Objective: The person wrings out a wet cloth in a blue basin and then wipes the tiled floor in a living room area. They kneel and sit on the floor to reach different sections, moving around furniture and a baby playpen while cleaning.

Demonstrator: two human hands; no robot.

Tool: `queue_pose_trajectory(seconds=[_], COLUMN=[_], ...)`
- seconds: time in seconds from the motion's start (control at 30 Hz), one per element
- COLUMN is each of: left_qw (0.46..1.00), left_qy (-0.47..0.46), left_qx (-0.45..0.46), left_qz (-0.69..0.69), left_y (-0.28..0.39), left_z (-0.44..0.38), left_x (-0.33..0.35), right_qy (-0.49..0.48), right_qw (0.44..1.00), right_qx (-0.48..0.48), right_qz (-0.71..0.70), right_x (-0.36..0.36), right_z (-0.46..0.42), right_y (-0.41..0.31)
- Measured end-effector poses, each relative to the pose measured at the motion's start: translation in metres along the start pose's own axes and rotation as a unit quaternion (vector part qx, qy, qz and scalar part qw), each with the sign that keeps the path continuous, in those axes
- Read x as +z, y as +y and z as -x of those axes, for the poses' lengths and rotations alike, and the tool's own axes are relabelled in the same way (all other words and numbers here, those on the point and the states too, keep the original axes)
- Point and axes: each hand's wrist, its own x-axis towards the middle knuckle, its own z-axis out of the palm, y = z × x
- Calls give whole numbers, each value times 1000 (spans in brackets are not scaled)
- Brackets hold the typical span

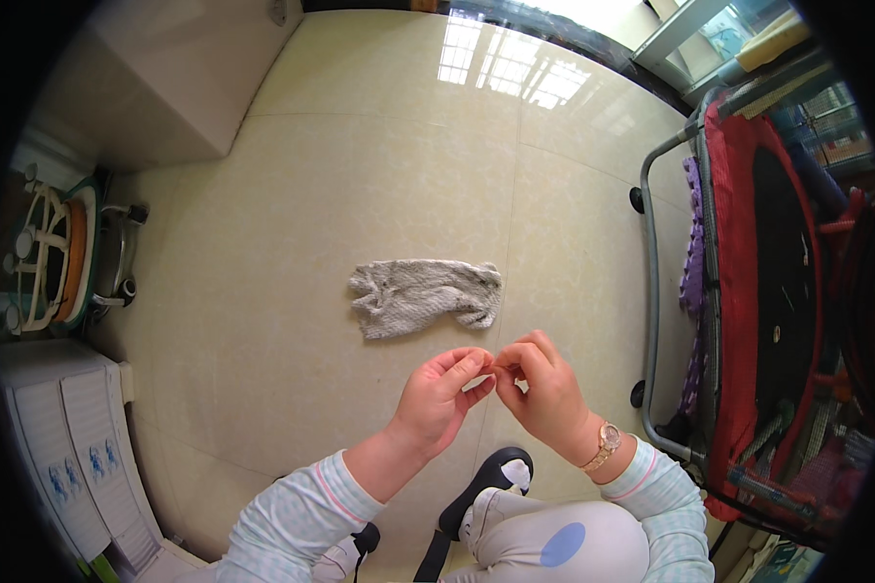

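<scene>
My left hand [437,397] and my right hand [547,386] meet at the fingertips in front of me, above the tiled floor. Thumb and fingers of each are drawn together in a pinch. Whether anything tiny sits between them is too small to make out. A gold-toned watch [607,444] circles my right wrist. Just beyond the hands, a crumpled grey-white cleaning cloth [426,295] with dark stains lies flat on the floor [321,197]. Neither hand touches it.
A folded trampoline [729,291] with red padding stands on edge at right, purple foam mats [691,240] behind its grey leg frame [652,291]. On the left are a white drawer unit [80,437] and a wheeled metal-framed item [120,255]. My shoe [485,488] is below.
</scene>
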Motion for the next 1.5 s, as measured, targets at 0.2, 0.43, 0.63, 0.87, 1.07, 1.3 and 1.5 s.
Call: queue_pose_trajectory(seconds=[0.2, 0.43, 0.63, 0.87, 1.07, 1.3, 1.5], left_qw=[978, 748, 361, 213, 267, 237, 542], left_qy=[82, 327, 606, 753, 739, 706, 455], left_qx=[95, 339, 550, 386, 311, 430, 334], left_qz=[-168, -468, -447, -488, -535, -510, -622], left_y=[80, 248, 376, 447, 462, 461, 401], left_z=[30, 230, 497, 648, 664, 643, 420], left_x=[-34, -158, -235, -317, -342, -295, -266], right_qy=[-38, -121, -237, -259, -273, -274, -343], right_qw=[998, 991, 968, 955, 954, 946, 922], right_qx=[32, 19, -77, -139, -123, -157, 15], right_qz=[-46, -51, -4, 26, 29, 69, 177], right_x=[6, 36, 52, 70, 82, 88, 96], right_z=[12, 13, -34, -93, -107, -114, -112], right_y=[1, 9, -18, -71, -81, -90, -3])
